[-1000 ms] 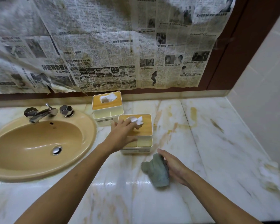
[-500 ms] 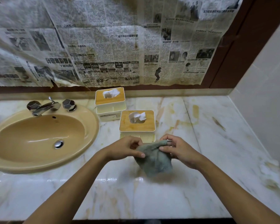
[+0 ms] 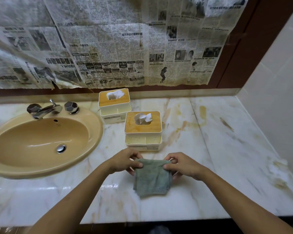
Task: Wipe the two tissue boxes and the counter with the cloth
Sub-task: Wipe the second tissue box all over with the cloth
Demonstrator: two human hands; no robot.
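A grey-green cloth hangs spread between both hands just above the marble counter. My left hand pinches its upper left corner and my right hand pinches its upper right corner. Just beyond the hands stands the near tissue box, cream with a wooden lid and a white tissue sticking up. The far tissue box, of the same kind, stands behind it and to the left, near the back wall.
A tan oval sink with a chrome tap fills the left of the counter. Stained newspaper covers the wall behind. A tiled wall closes the right side. Yellow-brown stains mark the counter's right half, and crumpled white paper lies at far right.
My left hand left the near tissue box and joined the right hand on the cloth. Both hands lifted the cloth off the counter and pulled it from a bunched lump into a spread square.
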